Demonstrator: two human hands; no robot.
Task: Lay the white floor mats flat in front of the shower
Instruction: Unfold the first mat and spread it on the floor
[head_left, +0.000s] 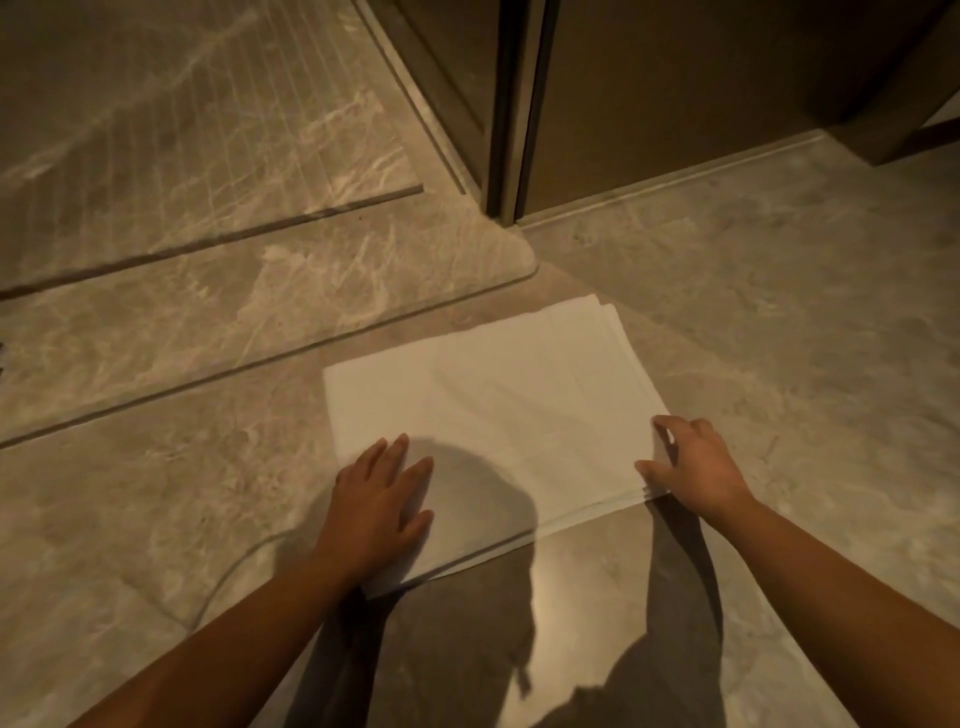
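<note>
This is a bathroom, by the look of a hotel or a well-kept home. The marble-veined floor (779, 322) runs up to a raised stone threshold (218, 332) with a grooved shower floor (156, 130) behind it. A dark wood door frame (506, 114) stands at the corner, and a folded white floor mat (493, 405) lies before the step.

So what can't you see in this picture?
- Head view: how many layers the white mat has; only stacked edges show at its corners.
- Head view: the mat's near left corner, covered by the left hand.
- Head view: whether the right hand pinches the edge or just presses it; its fingertips hide the contact.
- Head view: the shower itself, cut off by the top edge.
</note>
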